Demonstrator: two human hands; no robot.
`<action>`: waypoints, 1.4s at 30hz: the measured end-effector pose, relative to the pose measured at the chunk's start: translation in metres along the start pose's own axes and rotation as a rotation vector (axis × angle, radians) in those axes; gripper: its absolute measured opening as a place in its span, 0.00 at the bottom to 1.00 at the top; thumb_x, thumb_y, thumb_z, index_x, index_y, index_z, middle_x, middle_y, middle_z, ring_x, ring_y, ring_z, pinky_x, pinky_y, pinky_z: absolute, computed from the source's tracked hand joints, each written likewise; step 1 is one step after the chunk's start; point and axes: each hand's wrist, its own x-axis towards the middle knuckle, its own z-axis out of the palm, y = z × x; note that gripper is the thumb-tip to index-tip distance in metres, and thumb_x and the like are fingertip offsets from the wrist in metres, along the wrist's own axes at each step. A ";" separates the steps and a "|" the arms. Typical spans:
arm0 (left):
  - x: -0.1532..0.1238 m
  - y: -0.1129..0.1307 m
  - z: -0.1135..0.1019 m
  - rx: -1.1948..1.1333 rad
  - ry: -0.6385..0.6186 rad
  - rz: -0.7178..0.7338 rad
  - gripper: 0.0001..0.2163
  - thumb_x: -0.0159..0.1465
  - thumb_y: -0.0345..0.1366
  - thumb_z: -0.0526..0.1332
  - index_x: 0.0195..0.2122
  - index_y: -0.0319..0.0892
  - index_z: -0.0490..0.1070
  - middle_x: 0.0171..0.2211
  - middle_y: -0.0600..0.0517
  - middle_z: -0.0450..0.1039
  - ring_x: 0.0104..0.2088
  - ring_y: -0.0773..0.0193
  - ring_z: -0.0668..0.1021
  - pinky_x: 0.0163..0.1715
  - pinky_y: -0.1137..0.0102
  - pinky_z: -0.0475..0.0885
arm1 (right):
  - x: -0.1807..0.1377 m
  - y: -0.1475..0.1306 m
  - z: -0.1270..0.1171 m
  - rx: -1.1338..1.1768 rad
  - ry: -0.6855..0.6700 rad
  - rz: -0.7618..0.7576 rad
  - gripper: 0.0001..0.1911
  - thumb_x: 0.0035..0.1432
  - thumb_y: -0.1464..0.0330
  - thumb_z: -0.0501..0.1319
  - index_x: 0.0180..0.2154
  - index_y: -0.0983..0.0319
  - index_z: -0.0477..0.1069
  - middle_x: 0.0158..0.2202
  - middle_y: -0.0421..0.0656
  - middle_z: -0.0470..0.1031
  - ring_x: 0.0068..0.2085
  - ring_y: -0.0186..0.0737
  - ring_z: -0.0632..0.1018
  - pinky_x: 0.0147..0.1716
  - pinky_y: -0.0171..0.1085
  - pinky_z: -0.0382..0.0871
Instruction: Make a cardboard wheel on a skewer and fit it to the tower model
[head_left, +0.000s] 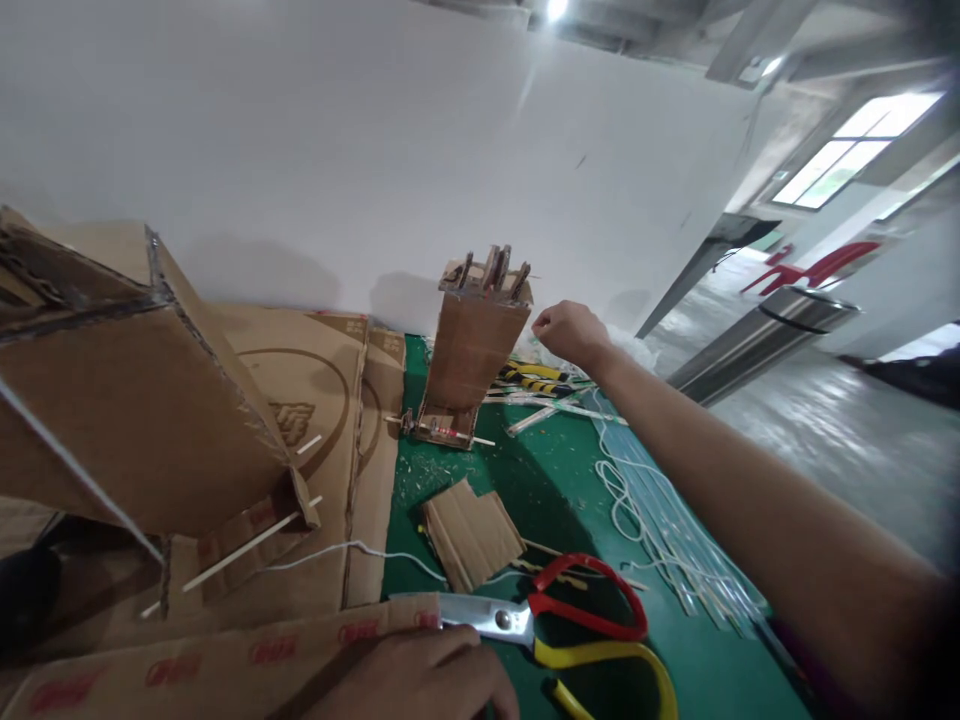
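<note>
The cardboard tower (478,350) stands upright on the green table (559,475), 1 thin stick (486,441) through its foot. Just right of the tower's top, a gap showing, the right hand (576,334) has its fingers curled together; I cannot tell whether they pinch anything. Nearer than the tower, the left hand (431,678) lies over a printed cardboard strip (225,655) beside the scissors (504,619); its grip is hidden. The step looks like reaching; grasping the tower would call for opening the right fingers.

Right hand (571,333) is beside a cardboard tower (480,348), left hand (427,678) beside scissors (510,620).
</note>
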 end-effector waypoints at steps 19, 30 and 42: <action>-0.008 0.012 -0.005 -0.897 0.270 -0.083 0.07 0.61 0.35 0.60 0.39 0.42 0.64 0.29 0.57 0.66 0.30 0.68 0.74 0.33 0.69 0.70 | -0.162 -0.019 -0.037 0.279 -0.050 -0.235 0.14 0.64 0.65 0.52 0.38 0.60 0.77 0.35 0.48 0.80 0.34 0.47 0.77 0.34 0.42 0.68; -0.008 0.011 -0.002 -0.907 0.292 -0.019 0.11 0.63 0.41 0.62 0.38 0.43 0.61 0.31 0.58 0.63 0.30 0.70 0.70 0.31 0.73 0.69 | -0.298 -0.050 -0.027 0.856 -0.499 -0.234 0.08 0.63 0.67 0.53 0.32 0.60 0.68 0.27 0.38 0.70 0.27 0.34 0.68 0.24 0.32 0.60; -0.008 0.014 -0.004 -0.882 0.252 -0.025 0.15 0.62 0.46 0.63 0.42 0.43 0.64 0.30 0.57 0.65 0.31 0.69 0.70 0.31 0.72 0.69 | -0.300 -0.048 -0.013 1.322 -0.660 -0.091 0.14 0.62 0.57 0.55 0.30 0.60 0.63 0.27 0.38 0.66 0.27 0.33 0.64 0.26 0.34 0.58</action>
